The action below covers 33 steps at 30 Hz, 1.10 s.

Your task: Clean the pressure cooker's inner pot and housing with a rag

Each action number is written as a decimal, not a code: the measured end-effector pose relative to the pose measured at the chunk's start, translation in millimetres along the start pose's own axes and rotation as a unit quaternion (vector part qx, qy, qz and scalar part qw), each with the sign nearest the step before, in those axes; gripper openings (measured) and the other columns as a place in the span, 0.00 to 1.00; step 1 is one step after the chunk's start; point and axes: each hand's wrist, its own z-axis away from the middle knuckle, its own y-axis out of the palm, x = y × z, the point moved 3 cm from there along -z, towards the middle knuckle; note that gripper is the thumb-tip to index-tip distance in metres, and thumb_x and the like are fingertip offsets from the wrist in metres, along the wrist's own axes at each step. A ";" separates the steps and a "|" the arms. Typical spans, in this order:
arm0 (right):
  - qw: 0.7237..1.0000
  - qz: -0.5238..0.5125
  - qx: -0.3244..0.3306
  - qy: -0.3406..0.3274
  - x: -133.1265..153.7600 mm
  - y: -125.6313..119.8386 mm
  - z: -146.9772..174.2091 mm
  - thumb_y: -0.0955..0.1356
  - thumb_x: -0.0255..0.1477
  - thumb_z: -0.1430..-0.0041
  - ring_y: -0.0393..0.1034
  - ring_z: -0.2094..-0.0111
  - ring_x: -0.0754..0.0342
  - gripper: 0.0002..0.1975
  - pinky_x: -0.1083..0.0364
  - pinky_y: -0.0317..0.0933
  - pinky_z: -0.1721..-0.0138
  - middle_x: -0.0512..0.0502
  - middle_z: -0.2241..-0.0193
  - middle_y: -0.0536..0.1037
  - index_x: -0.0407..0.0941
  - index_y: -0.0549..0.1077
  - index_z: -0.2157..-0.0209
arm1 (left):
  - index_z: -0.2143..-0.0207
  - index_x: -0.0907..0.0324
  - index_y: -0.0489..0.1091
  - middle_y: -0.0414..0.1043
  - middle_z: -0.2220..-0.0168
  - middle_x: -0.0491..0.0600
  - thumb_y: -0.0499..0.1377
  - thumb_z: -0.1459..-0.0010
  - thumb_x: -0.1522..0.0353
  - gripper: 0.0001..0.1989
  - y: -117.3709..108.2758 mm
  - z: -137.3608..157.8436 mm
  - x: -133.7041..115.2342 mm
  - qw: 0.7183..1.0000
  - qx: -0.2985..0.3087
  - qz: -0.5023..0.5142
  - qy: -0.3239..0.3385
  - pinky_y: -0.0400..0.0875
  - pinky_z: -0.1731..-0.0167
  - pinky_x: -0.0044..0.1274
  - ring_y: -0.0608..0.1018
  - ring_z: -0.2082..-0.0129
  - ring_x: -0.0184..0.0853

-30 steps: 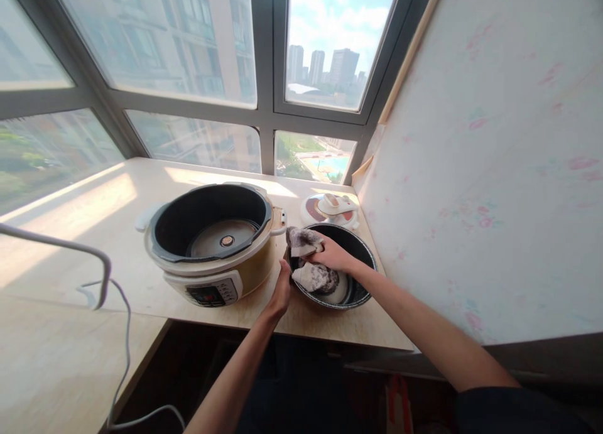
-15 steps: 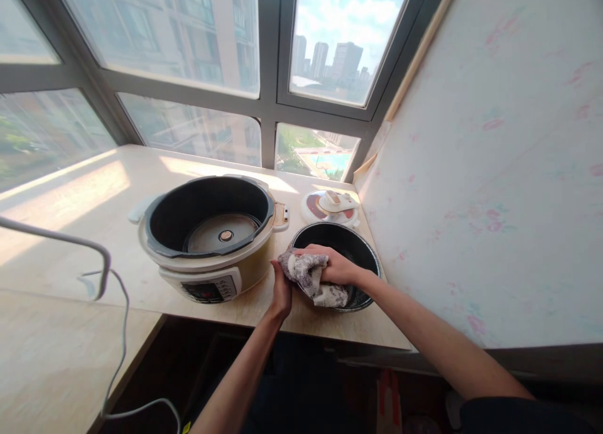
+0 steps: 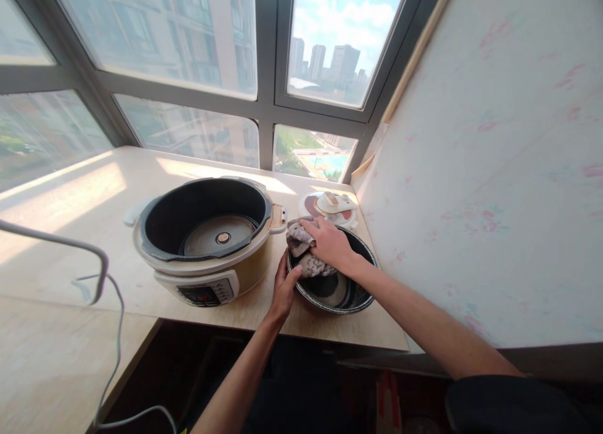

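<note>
A black inner pot point(image 3: 351, 299) stands on the counter near its front edge. My left hand point(image 3: 284, 289) grips the pot's left rim, thumb over the edge and fingers along the outer wall. My right hand point(image 3: 332, 244) is closed on a patterned grey-and-white cloth point(image 3: 301, 238), pressing it against the upper left rim. Part of the cloth hangs down inside the pot. Left of the pot is the electric pressure cooker body point(image 3: 198, 264), lidless, its dark inside showing a metal plate with a round centre button.
The cooker's lid point(image 3: 330, 208) lies behind the pot by the wall. A grey cable point(image 3: 115, 327) loops over the counter point(image 3: 42, 321) at left. Windows point(image 3: 188, 38) rise behind, and a flower-patterned wall point(image 3: 494, 170) bounds the right side.
My right hand has moved the cloth from the front left of the rim to the back left, uncovering the pot's inside. My left thumb now hooks over the rim.
</note>
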 end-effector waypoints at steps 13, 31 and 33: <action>0.967 0.103 0.136 0.187 -52.6 -46.5 43.3 0.65 0.26 0.40 0.72 0.50 0.38 0.26 0.49 0.66 0.56 0.35 0.48 0.73 0.52 0.70 0.40 | 0.38 0.59 0.68 0.70 0.38 0.53 0.51 0.44 0.73 0.30 7.3 1.3 -14.7 0.988 -0.047 -0.142 0.038 0.57 0.33 0.36 0.69 0.36 0.44; 0.901 -0.393 0.167 0.080 16.0 -28.5 74.7 0.70 0.29 0.49 0.75 0.56 0.47 0.19 0.52 0.66 0.51 0.49 0.59 0.83 0.44 0.81 0.54 | 0.44 0.59 0.72 0.75 0.44 0.55 0.53 0.38 0.68 0.20 14.3 10.2 -6.2 0.989 -0.115 -0.079 0.050 0.66 0.40 0.35 0.75 0.43 0.45; 0.885 -0.433 0.143 0.092 26.2 -20.0 64.3 0.71 0.29 0.50 0.75 0.54 0.47 0.20 0.51 0.66 0.49 0.48 0.57 0.83 0.44 0.80 0.54 | 0.44 0.59 0.72 0.75 0.43 0.57 0.54 0.36 0.66 0.19 14.2 9.9 0.2 0.991 -0.107 -0.068 0.048 0.67 0.40 0.35 0.75 0.42 0.46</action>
